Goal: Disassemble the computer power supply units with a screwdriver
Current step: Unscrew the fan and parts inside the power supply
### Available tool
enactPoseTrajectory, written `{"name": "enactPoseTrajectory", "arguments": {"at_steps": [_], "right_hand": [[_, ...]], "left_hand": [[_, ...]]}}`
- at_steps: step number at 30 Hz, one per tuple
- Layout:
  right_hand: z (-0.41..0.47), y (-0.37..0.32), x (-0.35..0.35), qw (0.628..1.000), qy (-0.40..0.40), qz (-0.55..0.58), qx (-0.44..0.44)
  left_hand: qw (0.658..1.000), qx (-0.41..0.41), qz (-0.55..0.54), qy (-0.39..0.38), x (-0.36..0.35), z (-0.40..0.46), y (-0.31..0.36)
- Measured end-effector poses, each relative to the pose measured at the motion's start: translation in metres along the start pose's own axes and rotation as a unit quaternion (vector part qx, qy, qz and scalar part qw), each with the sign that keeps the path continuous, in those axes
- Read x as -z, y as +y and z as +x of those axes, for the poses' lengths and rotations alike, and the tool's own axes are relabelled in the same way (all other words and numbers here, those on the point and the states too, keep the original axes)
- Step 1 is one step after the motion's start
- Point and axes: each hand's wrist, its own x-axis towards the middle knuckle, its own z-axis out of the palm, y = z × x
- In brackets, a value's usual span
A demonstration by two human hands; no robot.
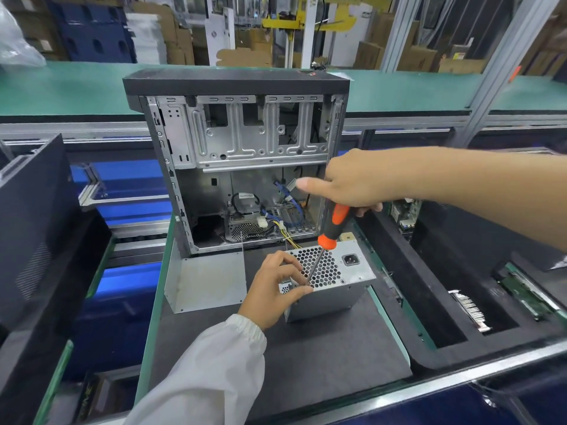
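On the dark mat (306, 363), left hand (273, 289) grips the power supply (331, 280); right hand (346, 182) holds the screwdriver (333, 223); warehouse boxes (178, 35) behind.

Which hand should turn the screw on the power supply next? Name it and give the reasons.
The right hand: it grips the screwdriver, whose tip meets the power supply at its near-left corner. The left hand holds that corner, steadying the unit.

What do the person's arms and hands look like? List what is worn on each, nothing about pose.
The left arm wears a white long sleeve with a gathered elastic cuff at the wrist; the left hand is bare, without a glove. The right arm is bare as far as the view shows, and the right hand is also ungloved. No rings, watch or markings show.
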Motion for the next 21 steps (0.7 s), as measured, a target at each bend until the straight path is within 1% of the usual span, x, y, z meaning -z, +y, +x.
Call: {"name": "enactPoseTrajectory", "arguments": {"at_steps": [3,5,6,8,11,13,15,18,20,21], "right_hand": [[0.0,-0.005,-0.016,0.991,0.072,-0.112,0.016],[-0.004,-0.006,-0.018,0.984,0.093,-0.151,0.018],[-0.005,-0.007,-0.017,0.982,0.11,-0.153,0.028],[-0.006,-0.008,-0.018,0.98,0.134,-0.122,0.079],[-0.007,-0.008,-0.011,0.986,0.096,-0.043,0.132],[-0.007,-0.006,-0.006,0.988,0.081,0.003,0.128],[-0.005,-0.001,-0.002,0.993,0.057,0.035,0.099],[-0.004,0.005,-0.002,0.998,0.006,0.057,0.018],[-0.004,0.005,-0.002,0.999,-0.008,0.05,-0.018],[-0.003,0.005,-0.003,0.999,-0.005,0.034,-0.016]], "left_hand": [[1.0,-0.001,-0.005,0.009,-0.002,0.0,0.0],[1.0,-0.006,-0.002,0.01,-0.002,0.001,0.0],[1.0,-0.011,-0.002,0.007,-0.002,0.001,-0.001],[1.0,-0.017,-0.005,-0.008,0.0,0.001,-0.001],[0.999,-0.023,-0.004,-0.041,0.005,0.002,0.0],[0.999,-0.022,0.004,-0.05,0.008,0.003,-0.001],[0.999,-0.019,0.004,-0.05,0.01,0.003,0.001],[0.999,-0.013,-0.002,-0.047,0.01,0.004,0.004],[0.999,-0.006,-0.003,-0.041,0.009,0.004,0.003],[0.999,-0.004,-0.004,-0.038,0.008,0.005,0.002]]}}
